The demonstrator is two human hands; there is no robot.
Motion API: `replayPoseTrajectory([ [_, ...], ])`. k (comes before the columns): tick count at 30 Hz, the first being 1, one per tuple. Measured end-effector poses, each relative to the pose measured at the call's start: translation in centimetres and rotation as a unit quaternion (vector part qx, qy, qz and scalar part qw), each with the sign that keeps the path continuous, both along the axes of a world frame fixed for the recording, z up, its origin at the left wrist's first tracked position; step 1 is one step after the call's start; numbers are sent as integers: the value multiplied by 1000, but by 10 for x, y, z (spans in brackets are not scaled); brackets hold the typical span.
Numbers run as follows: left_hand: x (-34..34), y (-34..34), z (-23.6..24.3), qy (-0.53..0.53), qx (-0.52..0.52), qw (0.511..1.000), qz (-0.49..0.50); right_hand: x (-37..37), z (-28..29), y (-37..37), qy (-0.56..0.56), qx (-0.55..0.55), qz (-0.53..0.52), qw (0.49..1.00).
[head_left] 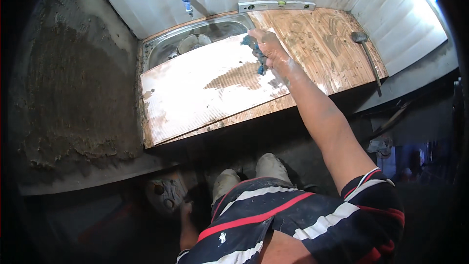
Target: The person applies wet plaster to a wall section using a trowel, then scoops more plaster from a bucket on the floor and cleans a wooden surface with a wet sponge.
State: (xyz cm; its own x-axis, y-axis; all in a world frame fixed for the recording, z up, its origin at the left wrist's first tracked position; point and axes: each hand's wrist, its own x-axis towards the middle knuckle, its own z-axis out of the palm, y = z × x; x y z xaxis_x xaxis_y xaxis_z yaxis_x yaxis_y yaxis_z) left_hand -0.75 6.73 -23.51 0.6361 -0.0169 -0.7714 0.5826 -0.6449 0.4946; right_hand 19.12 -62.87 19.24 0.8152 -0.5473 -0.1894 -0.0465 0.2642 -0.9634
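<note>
Item: wet wiping of a wooden countertop coated in pale paste.

Right hand: fingers closed around a blue rag, pressed to the board just beside the steel sink, which lies at 10 o'clock from the hand.

Left hand: low by the floor, grip not discernible.

Spirit level at 12 o'clock; mallet at 3 o'clock.

Handling advice: keep the rag flat, draw overlapping strokes away from the basin, likely rinsing often.

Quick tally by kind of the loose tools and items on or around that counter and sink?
Spirit level: 1
Long-handled tool: 1
Blue rag, in the right hand: 1
Bowl in the sink: 1
Total: 4
</note>
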Motion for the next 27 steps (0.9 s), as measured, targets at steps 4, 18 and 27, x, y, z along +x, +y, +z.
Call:
replayPoseTrajectory([
  [4,-29,-38,10,8,49,999,2,-21,-11,-50,30,-44,33,998],
  [18,-76,-120,26,-7,1,997,79,-46,-59,-92,-18,69,-36,997],
  [27,-75,-141,66,-42,42,995,85,-118,-56,-85,104,-690,172,696],
])
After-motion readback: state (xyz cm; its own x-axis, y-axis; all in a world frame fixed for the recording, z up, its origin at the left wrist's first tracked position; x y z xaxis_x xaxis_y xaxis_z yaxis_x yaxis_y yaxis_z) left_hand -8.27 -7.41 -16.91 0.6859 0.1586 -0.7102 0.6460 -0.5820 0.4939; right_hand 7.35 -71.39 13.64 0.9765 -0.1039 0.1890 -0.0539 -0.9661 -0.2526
